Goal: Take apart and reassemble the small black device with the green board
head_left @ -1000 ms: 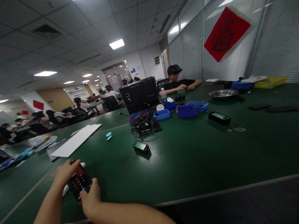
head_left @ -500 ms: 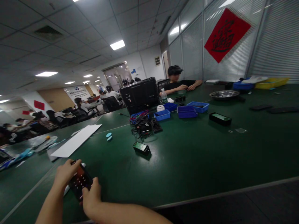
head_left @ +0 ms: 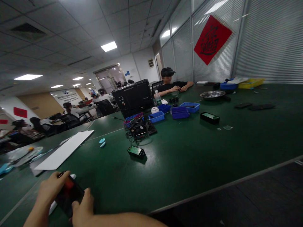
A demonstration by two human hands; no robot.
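Both my hands grip a dark smartphone [head_left: 70, 194] at the lower left, above the green table [head_left: 180, 170]. My left hand [head_left: 50, 188] is closed on its upper left end, fingers over the top edge. At the lower right edge, my right hand [head_left: 83, 206] holds it between thumb and fingers. The screen looks mostly dark with a reddish patch. A white object [head_left: 52, 207] shows partly beneath the phone; its kind is hidden. To the right, a small black box with a lit green display [head_left: 136, 152] lies on the table.
A white sheet [head_left: 65, 151] lies beyond my hands. Tangled cables and a black adapter [head_left: 138, 132], blue trays [head_left: 156, 117], a baseball [head_left: 155, 110] and a black monitor [head_left: 133, 97] stand mid-table. Further right are a second display box [head_left: 210, 117] and a metal bowl [head_left: 212, 95]. Another person [head_left: 174, 85] sits opposite.
The view has shifted, so the table items appear further left. The phone screen showed a grid of light dots before and is now mostly dark. Both hands keep their hold.
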